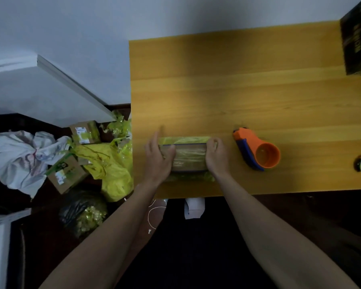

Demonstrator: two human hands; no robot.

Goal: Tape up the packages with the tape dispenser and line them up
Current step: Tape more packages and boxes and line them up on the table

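we see a small package [186, 157] wrapped in yellow-green tape near the near edge of the wooden table [238, 97]. our left hand [157, 157] lies on its left end with fingers fairly straight and thumb across the top; our right hand [216, 155] grips its right end with curled fingers. the orange and blue tape dispenser [256, 150] rests just right of the package, untouched. more taped boxes [68, 174] lie on the floor at left.
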